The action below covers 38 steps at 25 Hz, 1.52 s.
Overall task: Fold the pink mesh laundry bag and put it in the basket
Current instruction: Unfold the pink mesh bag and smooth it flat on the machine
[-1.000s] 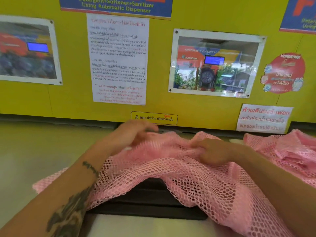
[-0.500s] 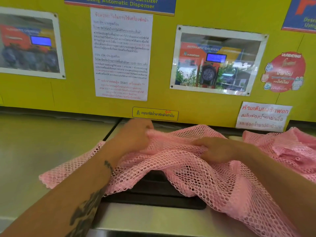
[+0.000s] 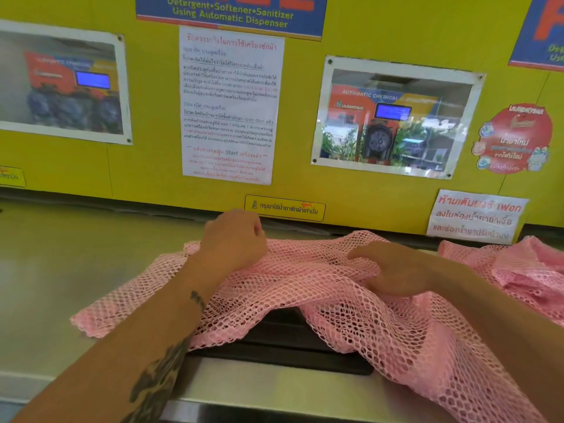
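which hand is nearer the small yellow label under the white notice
Left. The left hand sits just below-left of the yellow label; the right hand lies lower, to its right, on the mesh bag.

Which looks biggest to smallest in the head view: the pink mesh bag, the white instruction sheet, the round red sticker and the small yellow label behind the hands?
1. pink mesh bag, though it lies nearest the camera
2. white instruction sheet
3. round red sticker
4. small yellow label; close to the sticker, so that order is unsure.

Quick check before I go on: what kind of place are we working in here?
Most likely a self-service laundromat. The blue sign reads "Detergent+Softener+Sanitizer Using Automatic Dispenser", a window shows an "Automatic Chemical" unit, and a pink mesh laundry bag lies on the metal machine top.
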Available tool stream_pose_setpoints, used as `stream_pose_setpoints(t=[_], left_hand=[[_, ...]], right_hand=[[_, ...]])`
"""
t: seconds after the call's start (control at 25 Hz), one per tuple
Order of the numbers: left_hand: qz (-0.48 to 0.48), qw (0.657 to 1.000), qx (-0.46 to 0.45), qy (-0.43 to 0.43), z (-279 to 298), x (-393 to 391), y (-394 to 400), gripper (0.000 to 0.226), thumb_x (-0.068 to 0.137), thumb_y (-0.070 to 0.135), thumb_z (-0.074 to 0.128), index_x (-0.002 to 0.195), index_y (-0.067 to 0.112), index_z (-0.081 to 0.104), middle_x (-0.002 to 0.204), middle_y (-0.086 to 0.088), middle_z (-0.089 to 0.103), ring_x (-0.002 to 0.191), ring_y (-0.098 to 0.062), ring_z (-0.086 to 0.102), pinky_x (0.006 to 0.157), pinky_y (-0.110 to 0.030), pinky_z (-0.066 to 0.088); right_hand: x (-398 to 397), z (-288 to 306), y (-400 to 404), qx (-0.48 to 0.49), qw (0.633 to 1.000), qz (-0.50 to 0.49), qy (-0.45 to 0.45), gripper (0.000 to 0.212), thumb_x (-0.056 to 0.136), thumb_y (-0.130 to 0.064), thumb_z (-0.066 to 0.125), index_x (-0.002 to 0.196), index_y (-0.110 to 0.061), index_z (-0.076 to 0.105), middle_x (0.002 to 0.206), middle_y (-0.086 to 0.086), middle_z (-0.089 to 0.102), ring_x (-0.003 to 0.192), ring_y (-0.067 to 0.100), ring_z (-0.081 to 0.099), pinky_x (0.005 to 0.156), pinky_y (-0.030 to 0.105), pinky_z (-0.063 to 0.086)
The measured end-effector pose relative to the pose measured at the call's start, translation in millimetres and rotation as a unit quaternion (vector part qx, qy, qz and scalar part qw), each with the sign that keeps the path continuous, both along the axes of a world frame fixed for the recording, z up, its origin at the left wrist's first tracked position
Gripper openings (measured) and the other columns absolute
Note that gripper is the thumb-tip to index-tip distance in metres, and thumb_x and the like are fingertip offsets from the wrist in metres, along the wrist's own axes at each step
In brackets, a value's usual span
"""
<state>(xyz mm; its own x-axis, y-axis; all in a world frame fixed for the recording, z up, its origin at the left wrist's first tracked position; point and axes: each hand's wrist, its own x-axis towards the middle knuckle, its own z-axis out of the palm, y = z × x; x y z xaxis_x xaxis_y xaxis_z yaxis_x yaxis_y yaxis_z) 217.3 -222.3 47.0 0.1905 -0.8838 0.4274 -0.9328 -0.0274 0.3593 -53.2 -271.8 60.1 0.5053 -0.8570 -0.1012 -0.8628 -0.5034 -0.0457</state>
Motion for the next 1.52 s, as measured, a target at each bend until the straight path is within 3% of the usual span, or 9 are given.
stream_pose_setpoints(t=[0.12, 0.24, 0.4, 0.68, 0.8, 1.0, 1.16, 1.36, 1.52], left_hand=[[-0.032, 0.999, -0.022, -0.035, 0.4, -13.3, 0.3, 0.017, 0.089, 0.023, 0.050, 0.095, 0.026, 0.065, 0.103, 0.002, 0.065, 0.092, -0.020, 0.058, 0.084, -0.039, 0.051], [-0.085, 0.985, 0.146, -0.041, -9.3, -18.1, -6.7, 0.044, 0.085, 0.049, 0.050, 0.123, 0.030, 0.061, 0.134, 0.000, 0.058, 0.117, -0.022, 0.054, 0.101, -0.043, 0.045], [-0.067, 0.923, 0.356, -0.132, -11.4, -1.1, -19.1, 0.086, 0.080, 0.080, 0.031, 0.153, 0.036, 0.015, 0.164, 0.000, 0.009, 0.151, -0.029, 0.006, 0.120, -0.055, 0.006], [0.054, 0.954, 0.225, -0.190, 5.7, 16.5, -17.6, 0.067, 0.091, 0.048, 0.048, 0.151, 0.031, 0.023, 0.164, -0.009, 0.007, 0.148, -0.038, 0.010, 0.113, -0.069, 0.011], [-0.114, 0.979, 0.144, -0.084, 8.8, -20.9, -5.1, 0.055, 0.095, 0.046, 0.045, 0.147, 0.031, 0.033, 0.160, -0.004, 0.025, 0.144, -0.029, 0.027, 0.116, -0.057, 0.021], [-0.226, 0.902, 0.333, -0.153, -16.2, -43.2, 7.5, 0.075, 0.090, 0.070, 0.029, 0.154, 0.037, 0.007, 0.165, -0.002, -0.001, 0.151, -0.025, 0.000, 0.121, -0.049, 0.004], [-0.243, 0.922, 0.287, -0.097, -10.2, -34.4, 0.7, 0.066, 0.094, 0.054, 0.045, 0.152, 0.034, 0.021, 0.162, 0.003, 0.020, 0.147, -0.018, 0.021, 0.120, -0.037, 0.017], [-0.256, 0.927, 0.273, -0.022, 3.4, -27.6, 12.2, 0.066, 0.082, 0.055, 0.064, 0.141, 0.041, 0.037, 0.154, 0.007, 0.033, 0.135, -0.016, 0.037, 0.112, -0.038, 0.030], [-0.210, 0.919, 0.311, -0.120, 6.2, -25.7, 20.3, 0.072, 0.088, 0.051, 0.059, 0.150, 0.033, 0.027, 0.158, 0.003, 0.029, 0.141, -0.019, 0.032, 0.117, -0.037, 0.023]], right_hand=[[-3.0, -3.1, 3.7, 0.029, 1.000, 0.005, 0.007, 0.058, 0.096, -0.042, 0.052, 0.150, -0.032, 0.032, 0.160, -0.007, 0.029, 0.146, 0.014, 0.024, 0.118, 0.037, 0.018], [-5.2, -12.3, -1.5, 0.048, 0.998, -0.029, 0.033, 0.064, 0.095, -0.052, 0.043, 0.153, -0.030, 0.027, 0.162, -0.003, 0.025, 0.147, 0.019, 0.023, 0.119, 0.041, 0.016], [-6.9, -1.2, 2.8, -0.074, 0.996, -0.041, 0.025, 0.068, 0.094, -0.052, 0.046, 0.154, -0.030, 0.021, 0.164, -0.004, 0.018, 0.150, 0.018, 0.017, 0.121, 0.051, 0.015], [-18.8, 0.8, 34.6, 0.105, 0.993, -0.036, 0.041, 0.073, 0.091, -0.067, 0.040, 0.154, -0.038, 0.018, 0.164, -0.006, 0.014, 0.150, 0.019, 0.014, 0.119, 0.042, 0.012], [-29.2, -12.5, 16.8, 0.054, 0.998, -0.044, -0.010, 0.074, 0.092, -0.062, 0.043, 0.155, -0.028, 0.021, 0.164, -0.003, 0.017, 0.149, 0.017, 0.016, 0.118, 0.035, 0.014], [-42.7, 0.0, 37.4, -0.051, 0.994, -0.024, -0.097, 0.056, 0.093, -0.055, 0.049, 0.143, -0.035, 0.035, 0.153, -0.008, 0.034, 0.138, 0.016, 0.035, 0.113, 0.038, 0.029], [-47.3, -13.4, 69.5, 0.055, 0.998, -0.016, -0.032, 0.075, 0.084, -0.059, 0.061, 0.146, -0.044, 0.022, 0.147, -0.014, 0.034, 0.134, 0.011, 0.036, 0.110, 0.033, 0.031], [-59.4, -21.4, 56.0, -0.054, 0.990, -0.022, -0.125, 0.041, 0.089, -0.012, 0.054, 0.123, -0.034, 0.054, 0.118, -0.008, 0.063, 0.105, 0.011, 0.058, 0.087, 0.027, 0.047], [-72.5, -7.9, 42.3, -0.156, 0.967, -0.021, -0.202, 0.033, 0.091, 0.002, 0.047, 0.104, -0.019, 0.068, 0.095, -0.001, 0.066, 0.089, 0.021, 0.060, 0.070, 0.025, 0.042]])
